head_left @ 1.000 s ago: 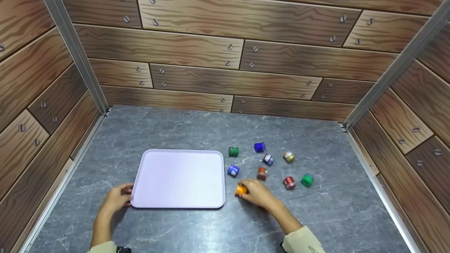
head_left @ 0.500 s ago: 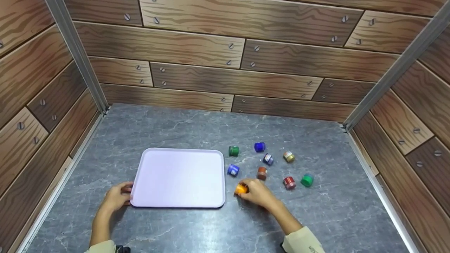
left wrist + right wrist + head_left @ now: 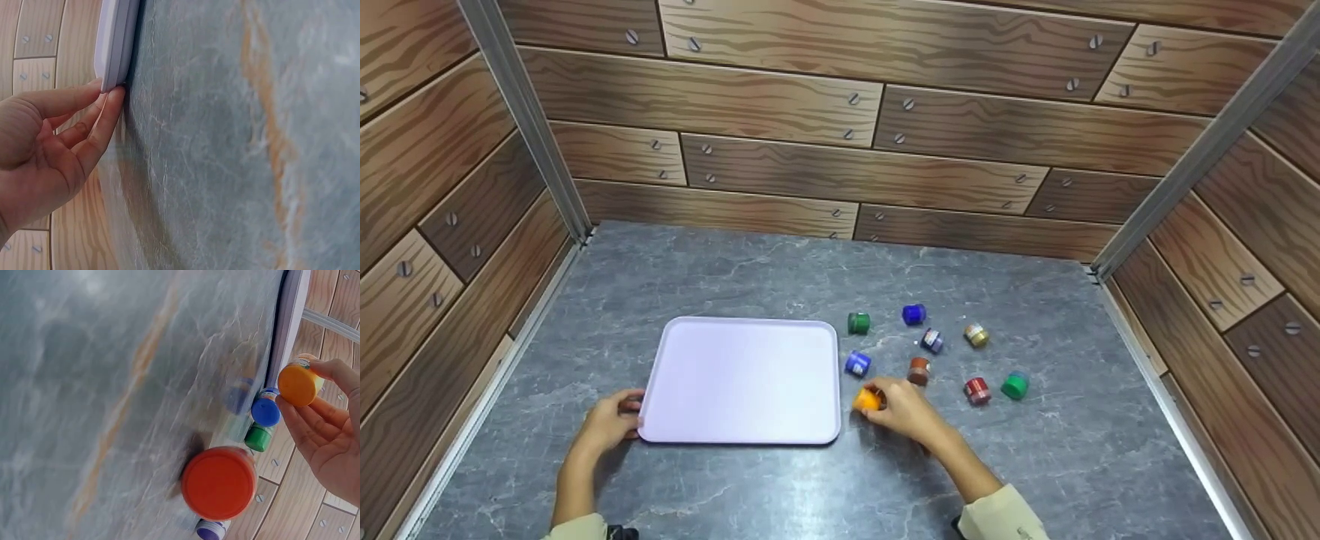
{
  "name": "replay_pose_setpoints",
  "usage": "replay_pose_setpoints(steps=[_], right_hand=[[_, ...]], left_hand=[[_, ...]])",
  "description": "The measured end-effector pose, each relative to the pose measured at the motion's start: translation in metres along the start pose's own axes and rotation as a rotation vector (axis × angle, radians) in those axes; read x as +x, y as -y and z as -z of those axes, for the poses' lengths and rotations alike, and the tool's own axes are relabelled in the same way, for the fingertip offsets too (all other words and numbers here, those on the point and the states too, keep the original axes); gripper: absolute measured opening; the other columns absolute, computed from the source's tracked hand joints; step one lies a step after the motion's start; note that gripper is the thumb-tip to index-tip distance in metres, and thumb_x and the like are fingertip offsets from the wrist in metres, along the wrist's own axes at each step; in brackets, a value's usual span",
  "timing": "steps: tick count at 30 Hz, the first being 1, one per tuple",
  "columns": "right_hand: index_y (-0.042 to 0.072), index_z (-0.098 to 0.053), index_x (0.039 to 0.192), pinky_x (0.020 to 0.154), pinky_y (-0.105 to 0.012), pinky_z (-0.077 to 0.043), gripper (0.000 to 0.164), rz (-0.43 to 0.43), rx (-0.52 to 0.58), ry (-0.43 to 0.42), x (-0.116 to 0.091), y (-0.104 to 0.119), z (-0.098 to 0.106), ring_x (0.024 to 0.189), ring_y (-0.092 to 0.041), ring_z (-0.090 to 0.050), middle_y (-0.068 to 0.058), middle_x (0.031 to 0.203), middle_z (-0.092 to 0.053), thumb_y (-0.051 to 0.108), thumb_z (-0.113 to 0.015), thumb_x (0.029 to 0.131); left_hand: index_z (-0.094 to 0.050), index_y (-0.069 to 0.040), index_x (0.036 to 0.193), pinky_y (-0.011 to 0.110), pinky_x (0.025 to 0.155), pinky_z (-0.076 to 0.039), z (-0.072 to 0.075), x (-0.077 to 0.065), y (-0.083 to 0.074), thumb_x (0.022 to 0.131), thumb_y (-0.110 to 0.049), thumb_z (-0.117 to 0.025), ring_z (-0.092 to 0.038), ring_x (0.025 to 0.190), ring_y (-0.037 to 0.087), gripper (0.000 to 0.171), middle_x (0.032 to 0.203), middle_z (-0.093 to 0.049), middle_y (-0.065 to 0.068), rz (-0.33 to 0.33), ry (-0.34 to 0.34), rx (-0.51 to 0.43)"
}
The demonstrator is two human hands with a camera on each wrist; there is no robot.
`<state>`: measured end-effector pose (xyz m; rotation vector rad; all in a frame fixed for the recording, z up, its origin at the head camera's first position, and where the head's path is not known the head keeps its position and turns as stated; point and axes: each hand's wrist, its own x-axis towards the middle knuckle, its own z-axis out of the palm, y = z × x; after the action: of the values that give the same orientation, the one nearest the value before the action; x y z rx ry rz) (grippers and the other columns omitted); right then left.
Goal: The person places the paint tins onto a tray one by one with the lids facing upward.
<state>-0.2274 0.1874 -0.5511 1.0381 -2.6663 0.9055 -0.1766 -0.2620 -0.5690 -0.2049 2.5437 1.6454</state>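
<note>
A pale lilac tray (image 3: pixel 742 382) lies on the grey marbled table. My left hand (image 3: pixel 607 421) pinches its near left corner, the thumb on the rim and the fingers against the edge from below, as the left wrist view shows. Just right of the tray, my right hand (image 3: pixel 904 409) holds a small yellow-orange paint jar (image 3: pixel 867 400) between thumb and fingers. In the right wrist view this paint jar (image 3: pixel 298 384) is raised off the table with its lid toward the camera. A blue jar (image 3: pixel 858 364) and a brown jar (image 3: pixel 919 371) lie close beyond that hand.
Farther back are a green jar (image 3: pixel 859 323), a blue jar (image 3: pixel 914 314), a purple jar (image 3: pixel 932 340) and a gold jar (image 3: pixel 976 334). A red jar (image 3: pixel 977 391) and another green jar (image 3: pixel 1015 385) are at right. An orange-red-lidded jar (image 3: pixel 219 484) stands near the right wrist. Wood-patterned walls enclose the table.
My right hand has moved slightly left toward the tray with the yellow-orange paint jar, which has come up and tilted. The left hand and the tray stay put.
</note>
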Motion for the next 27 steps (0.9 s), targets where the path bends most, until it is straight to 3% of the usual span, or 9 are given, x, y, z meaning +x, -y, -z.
replay_pose_setpoints(steps=[8,27], right_hand=[[-0.002,-0.062,0.099,0.066,-0.032,-0.052,0.031,-0.132,0.046,0.049,0.004,0.006,-0.004,0.075,-0.018,-0.059,-0.007,0.087,-0.062,0.009,-0.073,0.073],[-0.008,-0.058,0.109,0.073,-0.032,-0.053,0.035,-0.106,0.269,-0.023,0.010,0.010,-0.019,0.082,-0.025,-0.061,-0.014,0.098,-0.061,0.008,-0.070,0.079]], left_hand=[[-0.043,0.021,0.118,0.031,0.058,-0.054,0.000,0.001,0.002,0.074,0.017,-0.050,-0.060,0.078,0.026,0.045,0.096,-0.055,0.027,-0.013,-0.003,-0.005],[-0.042,0.021,0.118,0.031,0.057,-0.054,0.000,0.002,0.002,0.073,0.018,-0.050,-0.060,0.076,0.025,0.045,0.096,-0.054,0.027,-0.012,-0.001,-0.024]])
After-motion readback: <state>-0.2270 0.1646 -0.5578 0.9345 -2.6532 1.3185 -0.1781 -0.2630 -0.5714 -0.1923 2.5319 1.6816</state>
